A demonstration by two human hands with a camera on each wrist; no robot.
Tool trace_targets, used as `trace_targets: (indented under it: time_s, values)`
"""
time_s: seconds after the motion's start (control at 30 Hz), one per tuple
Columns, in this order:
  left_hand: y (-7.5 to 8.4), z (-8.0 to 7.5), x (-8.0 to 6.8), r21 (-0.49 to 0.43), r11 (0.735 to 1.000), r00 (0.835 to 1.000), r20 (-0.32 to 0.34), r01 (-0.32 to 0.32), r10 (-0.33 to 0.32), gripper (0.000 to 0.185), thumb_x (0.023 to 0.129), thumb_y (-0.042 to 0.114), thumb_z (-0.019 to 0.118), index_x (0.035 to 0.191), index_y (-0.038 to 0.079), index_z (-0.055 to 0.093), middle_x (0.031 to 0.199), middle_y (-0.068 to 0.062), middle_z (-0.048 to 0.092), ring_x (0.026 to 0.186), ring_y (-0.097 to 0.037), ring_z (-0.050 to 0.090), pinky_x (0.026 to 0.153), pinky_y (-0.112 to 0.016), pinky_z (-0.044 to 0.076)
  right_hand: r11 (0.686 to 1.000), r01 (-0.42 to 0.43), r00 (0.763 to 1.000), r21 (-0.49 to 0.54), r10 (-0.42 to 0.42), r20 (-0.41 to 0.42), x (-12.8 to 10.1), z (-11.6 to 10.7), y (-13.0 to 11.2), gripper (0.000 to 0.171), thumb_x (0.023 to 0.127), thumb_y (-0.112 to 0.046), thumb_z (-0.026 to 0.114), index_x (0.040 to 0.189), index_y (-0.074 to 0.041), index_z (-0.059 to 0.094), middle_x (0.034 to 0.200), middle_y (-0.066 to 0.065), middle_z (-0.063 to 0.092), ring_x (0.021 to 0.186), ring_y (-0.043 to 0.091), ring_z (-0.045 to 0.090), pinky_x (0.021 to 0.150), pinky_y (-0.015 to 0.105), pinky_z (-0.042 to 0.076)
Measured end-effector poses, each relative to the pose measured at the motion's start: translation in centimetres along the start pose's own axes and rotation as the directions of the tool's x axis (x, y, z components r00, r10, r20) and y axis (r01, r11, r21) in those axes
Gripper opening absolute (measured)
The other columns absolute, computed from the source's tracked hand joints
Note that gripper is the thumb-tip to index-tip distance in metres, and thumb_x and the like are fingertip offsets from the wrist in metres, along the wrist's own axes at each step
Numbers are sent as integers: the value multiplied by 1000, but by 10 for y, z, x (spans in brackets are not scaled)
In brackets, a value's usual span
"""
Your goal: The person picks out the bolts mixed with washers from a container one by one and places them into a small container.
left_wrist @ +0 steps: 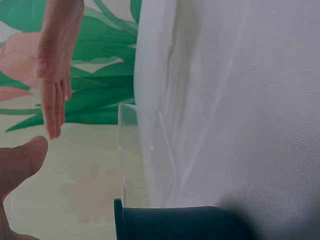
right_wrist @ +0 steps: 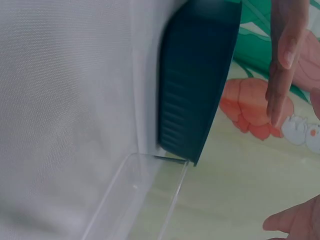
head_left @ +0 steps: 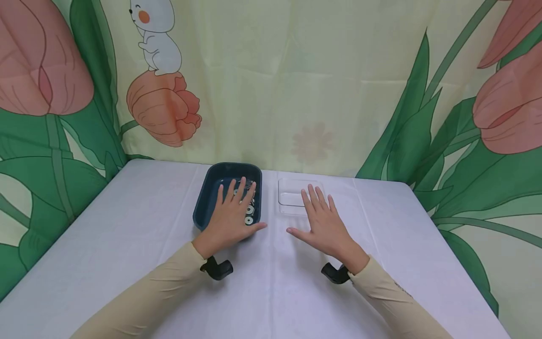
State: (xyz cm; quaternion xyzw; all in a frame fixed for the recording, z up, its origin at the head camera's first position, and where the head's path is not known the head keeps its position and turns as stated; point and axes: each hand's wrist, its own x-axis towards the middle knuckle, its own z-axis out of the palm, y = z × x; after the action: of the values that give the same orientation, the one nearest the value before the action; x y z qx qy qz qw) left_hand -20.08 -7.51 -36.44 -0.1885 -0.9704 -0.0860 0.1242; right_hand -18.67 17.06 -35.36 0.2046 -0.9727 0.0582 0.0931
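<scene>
Both hands hover palm down with fingers spread, holding nothing. My left hand (head_left: 230,214) is above the dark teal tray (head_left: 205,197) and hides part of it. Several small white ring-shaped pieces (head_left: 249,209) lie along the tray's right side, partly covered by the fingers. My right hand (head_left: 326,226) is over the near right corner of a clear plastic box (head_left: 290,200), apart from it in height. In the left wrist view the left thumb (left_wrist: 25,162) shows, with the right hand (left_wrist: 56,75) beyond. The right wrist view shows the tray's ribbed side (right_wrist: 192,85) and the clear box (right_wrist: 135,200).
A white cloth (head_left: 271,282) covers the table, with fold lines running across it. Behind stands a curtain (head_left: 262,84) printed with tulips and a white animal. Black wrist cameras (head_left: 217,268) are strapped below each hand.
</scene>
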Motion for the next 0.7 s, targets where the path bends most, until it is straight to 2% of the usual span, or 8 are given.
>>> trace_targets:
  time_s: [0.33,0.47,0.7]
  values:
    - [-10,-17,5,-45,999,999,47,2,0,100,78,62,62,151,11,15,158,-16,9,145,-39,8,116,-59,6,1000,10,1000,28,-11,8,3,-1,2,95,83,-60,54,150,-4,16,158,17,10,146,35,8,115,59,11]
    - [-17,-23,8,-81,997,997,79,11,-5,98,80,55,64,151,9,14,157,-17,12,145,-40,9,116,-59,8,999,18,1000,39,-18,-3,4,0,5,94,84,-59,55,150,-4,17,158,17,11,146,35,9,115,59,12]
    - [-32,-30,12,-161,985,993,111,66,-48,91,83,47,65,150,5,18,154,-21,22,142,-42,20,114,-59,16,997,11,1000,71,-10,-10,8,4,14,89,86,-56,53,149,-4,18,157,17,15,146,34,10,116,58,11]
